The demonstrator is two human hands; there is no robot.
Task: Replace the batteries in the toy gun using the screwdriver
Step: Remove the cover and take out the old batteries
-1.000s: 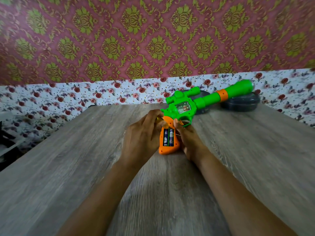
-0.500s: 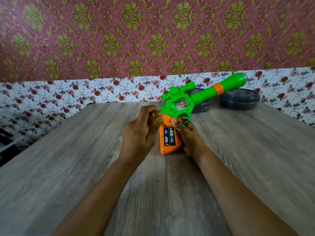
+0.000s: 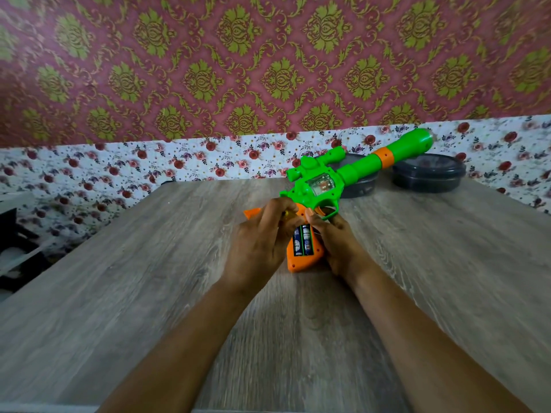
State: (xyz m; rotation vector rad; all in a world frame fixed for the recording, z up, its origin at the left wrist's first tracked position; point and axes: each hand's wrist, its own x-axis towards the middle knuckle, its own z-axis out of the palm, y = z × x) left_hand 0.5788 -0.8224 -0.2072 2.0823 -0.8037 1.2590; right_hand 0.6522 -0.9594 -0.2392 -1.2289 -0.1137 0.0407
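**Two hands at a toy gun's open battery bay**

The left hand (image 3: 262, 239) is curled around something partly hidden, an orange piece (image 3: 252, 213) poking out at ten o'clock. The right hand (image 3: 334, 242) grips the toy gun (image 3: 322, 186) at bench (image 3: 149, 293) centre. Its cover is off and two batteries (image 3: 302, 241) sit inside; closing and screwing appear to remain. Two dark containers (image 3: 429, 174) sit at one o'clock; open bench elsewhere.

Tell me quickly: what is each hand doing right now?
Left hand: closed around an orange piece; what else it grips cannot be told.
Right hand: holding the toy gun by its orange grip.
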